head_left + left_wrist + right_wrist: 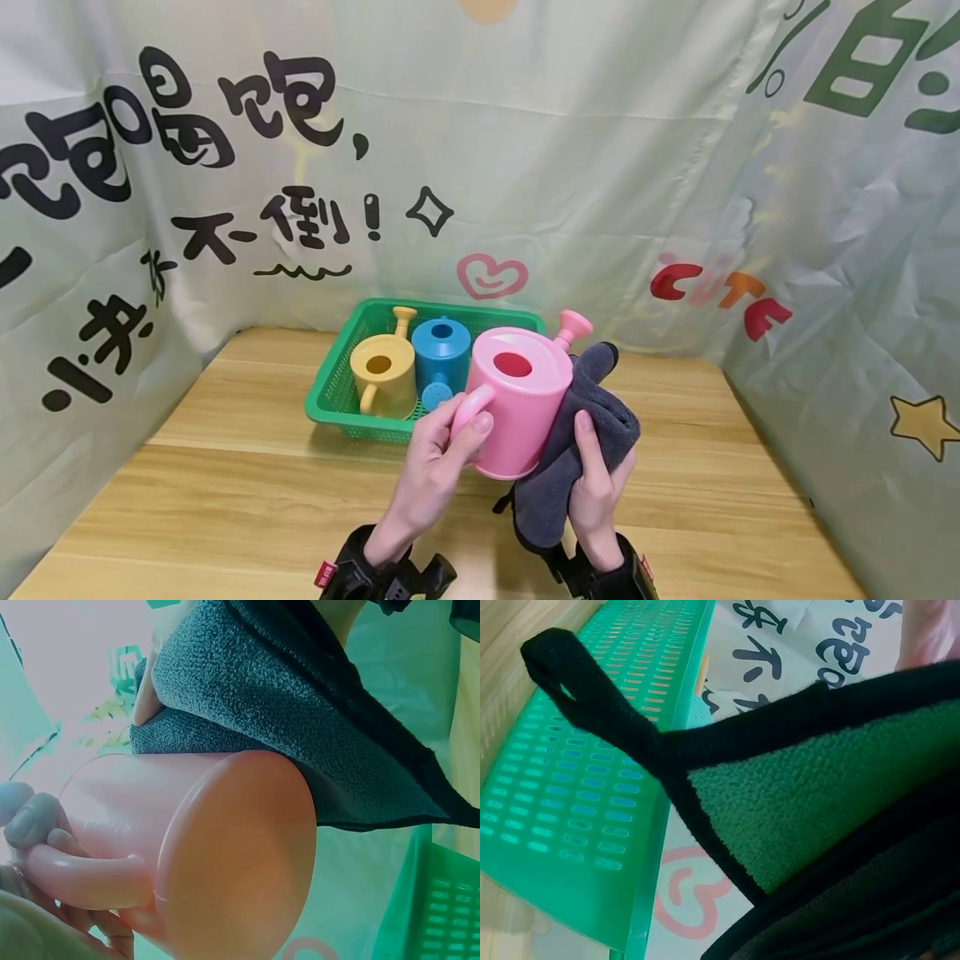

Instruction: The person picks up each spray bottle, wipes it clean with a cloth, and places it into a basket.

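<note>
A pink toy watering can [521, 408] is held above the table, its spout pointing up to the right. The left hand [438, 458] grips its handle [90, 879], fingers wrapped round it. In the right hand [600, 492] is a dark grey cloth [551, 492] with black edging, pressed against the right side of the can. The left wrist view shows the can's base and the cloth [247, 682] touching its wall. Cloth and its hanging loop [592, 697] fill much of the right wrist view, where the right hand's fingers are hidden.
Behind the hands a green plastic basket [330, 400] stands on the wooden table [247, 492]. It holds a yellow watering can [386, 383] and a blue watering can [442, 358]. A printed fabric sheet [585, 167] hangs around the table's back and sides.
</note>
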Demonstrator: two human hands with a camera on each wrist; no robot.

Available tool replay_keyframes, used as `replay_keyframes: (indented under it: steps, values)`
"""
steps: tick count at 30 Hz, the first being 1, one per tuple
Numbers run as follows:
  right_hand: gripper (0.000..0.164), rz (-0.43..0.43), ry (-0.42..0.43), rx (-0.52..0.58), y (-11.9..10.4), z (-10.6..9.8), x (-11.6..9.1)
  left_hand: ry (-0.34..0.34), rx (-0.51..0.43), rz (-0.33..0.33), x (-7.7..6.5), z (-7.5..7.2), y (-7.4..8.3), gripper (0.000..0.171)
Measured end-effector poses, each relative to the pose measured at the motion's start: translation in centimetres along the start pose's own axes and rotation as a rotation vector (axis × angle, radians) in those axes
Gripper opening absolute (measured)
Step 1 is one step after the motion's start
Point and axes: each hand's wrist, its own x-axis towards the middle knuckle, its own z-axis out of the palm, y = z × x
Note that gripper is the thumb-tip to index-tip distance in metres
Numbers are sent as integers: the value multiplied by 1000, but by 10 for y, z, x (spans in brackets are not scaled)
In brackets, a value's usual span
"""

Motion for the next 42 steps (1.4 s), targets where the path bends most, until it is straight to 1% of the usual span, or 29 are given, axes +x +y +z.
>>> replay_keyframes:
  steps: [5,10,15,23,27,32,42]
  values:
    - [29,-5,4,10,0,1,0,11,-3,-2,0,1,0,13]
    - [29,-5,5,13,0,2,-1,22,-6,-32,0,0,0,13]
    - [29,16,13,5,-1,3,-2,22,0,-51,0,0,0,14]
    - [28,31,24,0,-1,4,-2,29,34,-29,0,2,-1,13]
    - [29,19,18,-3,0,3,-2,33,46,-30,0,3,-2,14]
    - [33,-5,-12,-21,1,2,-2,40,58,-31,0,3,-3,14]
    - [33,-6,-17,-25,1,1,-3,50,92,-37,-1,4,-3,12]
